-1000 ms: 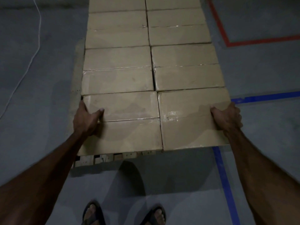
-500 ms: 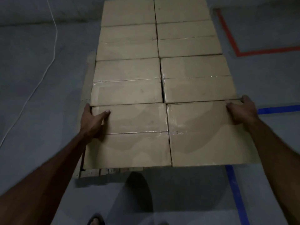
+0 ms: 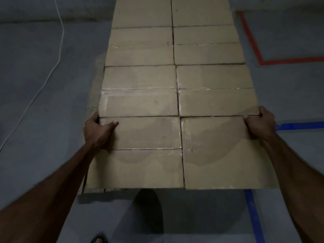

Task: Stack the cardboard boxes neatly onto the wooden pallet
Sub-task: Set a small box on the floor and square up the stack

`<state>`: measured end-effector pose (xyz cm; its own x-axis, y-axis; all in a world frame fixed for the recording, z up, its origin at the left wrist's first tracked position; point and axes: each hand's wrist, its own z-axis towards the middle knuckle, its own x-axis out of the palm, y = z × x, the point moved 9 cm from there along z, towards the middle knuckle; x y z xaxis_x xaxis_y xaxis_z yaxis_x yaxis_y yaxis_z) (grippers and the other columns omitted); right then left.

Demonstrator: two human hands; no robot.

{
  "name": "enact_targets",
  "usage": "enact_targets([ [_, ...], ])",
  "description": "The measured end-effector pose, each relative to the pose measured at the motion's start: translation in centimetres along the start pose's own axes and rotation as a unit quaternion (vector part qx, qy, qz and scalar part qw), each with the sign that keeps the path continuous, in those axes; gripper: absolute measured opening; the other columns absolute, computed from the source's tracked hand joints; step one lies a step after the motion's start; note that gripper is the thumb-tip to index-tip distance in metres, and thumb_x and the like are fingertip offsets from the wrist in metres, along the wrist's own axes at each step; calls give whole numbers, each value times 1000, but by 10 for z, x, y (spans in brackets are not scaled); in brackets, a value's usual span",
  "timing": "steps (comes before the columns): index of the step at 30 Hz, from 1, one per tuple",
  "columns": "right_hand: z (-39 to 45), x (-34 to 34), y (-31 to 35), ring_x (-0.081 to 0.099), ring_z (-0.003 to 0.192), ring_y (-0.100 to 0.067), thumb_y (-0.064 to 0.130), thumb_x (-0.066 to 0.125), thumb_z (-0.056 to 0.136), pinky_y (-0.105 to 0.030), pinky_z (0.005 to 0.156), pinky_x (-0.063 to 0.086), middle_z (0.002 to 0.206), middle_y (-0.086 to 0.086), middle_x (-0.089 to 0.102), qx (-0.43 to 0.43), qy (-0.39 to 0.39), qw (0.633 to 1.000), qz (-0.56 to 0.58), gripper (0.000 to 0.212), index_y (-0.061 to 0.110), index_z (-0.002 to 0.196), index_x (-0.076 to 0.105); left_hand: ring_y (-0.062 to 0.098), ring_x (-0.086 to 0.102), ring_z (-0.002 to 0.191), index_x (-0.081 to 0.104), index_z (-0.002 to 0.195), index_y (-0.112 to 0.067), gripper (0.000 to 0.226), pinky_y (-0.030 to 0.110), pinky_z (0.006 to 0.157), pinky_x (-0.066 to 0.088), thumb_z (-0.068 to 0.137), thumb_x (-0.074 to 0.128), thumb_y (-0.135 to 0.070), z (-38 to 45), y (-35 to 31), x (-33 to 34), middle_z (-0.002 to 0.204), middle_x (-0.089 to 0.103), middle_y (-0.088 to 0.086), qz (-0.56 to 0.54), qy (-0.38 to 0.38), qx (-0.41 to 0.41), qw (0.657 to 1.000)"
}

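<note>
A: Left hand [image 3: 98, 131]: where, and how far open?

B: On the far left corner of the near-left box [image 3: 138, 151]. Partly open. Thumb lies flat across the top face, pointing right; the other fingers drop over the left edge and are hidden. Contact is clear, but whether it is a real clamp or just a press I cannot tell.

A: Right hand [image 3: 261, 122]?

B: At the far right corner of the near-right box [image 3: 226, 151]. Fingers curled, tips tucked into the seam between this box and the one behind it. Thumb side wraps the right edge. It grips the box corner.

A: Box positions?

B: Two columns of cardboard boxes [image 3: 175, 76] running away from the camera, packed edge to edge, tape seams on the tops. The two near boxes touch each other along the centre line. The near-right one overhangs to the right, past the row behind.

A: Pallet?

B: Wooden pallet [image 3: 93, 189] shows only as a sliver under the front left corner and a pale strip along the left side of the stack.

A: Surroundings?

B: Grey floor [image 3: 35, 102], white cable [image 3: 57, 55] at left, red tape line [image 3: 263, 60] far right, blue tape line [image 3: 254, 216] near right. One sandalled foot [image 3: 99, 240] at the bottom edge.
</note>
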<state>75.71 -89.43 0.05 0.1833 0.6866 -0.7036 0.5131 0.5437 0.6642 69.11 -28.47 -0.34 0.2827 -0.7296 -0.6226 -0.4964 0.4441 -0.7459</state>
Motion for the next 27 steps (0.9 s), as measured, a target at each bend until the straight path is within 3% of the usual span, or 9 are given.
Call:
enact_targets([
  [9,6,-1,-5,67,111,-36,25,77,87,-43,97,53,121,-17,71,-17,-27,999,-8,40,10,124,68,24,71,103,69,130,-22,78,50,95,59,62,83,-58,5,4,-1,116,75,-2,7,3,-5,1000],
  [12,8,1,-9,64,118,-35,30,78,87,-43,102,51,129,-17,69,-13,-17,1000,-16,51,9,132,65,28,73,99,70,123,-25,80,51,89,62,56,78,-68,5,5,0,111,77,-1,26,-1,-3,1000],
  [14,9,4,-13,62,122,-38,36,76,88,-46,106,49,135,-18,65,-14,-5,999,-33,58,11,137,61,32,71,105,66,129,-23,86,53,91,60,58,75,-71,5,4,2,117,75,4,43,2,-1,999],
  [19,8,6,-6,61,116,-46,30,71,95,-48,98,50,127,-23,65,-29,23,995,-91,40,10,127,59,34,68,101,63,122,-20,69,49,93,57,68,75,-59,0,-6,4,113,72,8,75,18,5,997],
  [24,-4,5,-2,55,127,-45,35,68,95,-51,105,47,139,-24,58,-37,44,990,-132,53,6,137,54,26,60,103,54,134,-20,61,38,91,52,85,84,-39,2,-4,9,120,63,0,63,53,-1,997],
  [27,-29,8,3,47,136,-43,38,67,93,-58,110,43,148,-25,49,-89,40,978,-185,67,2,145,46,32,57,119,45,140,-17,81,47,102,50,82,76,-64,-5,-10,10,136,59,7,111,57,25,992],
])
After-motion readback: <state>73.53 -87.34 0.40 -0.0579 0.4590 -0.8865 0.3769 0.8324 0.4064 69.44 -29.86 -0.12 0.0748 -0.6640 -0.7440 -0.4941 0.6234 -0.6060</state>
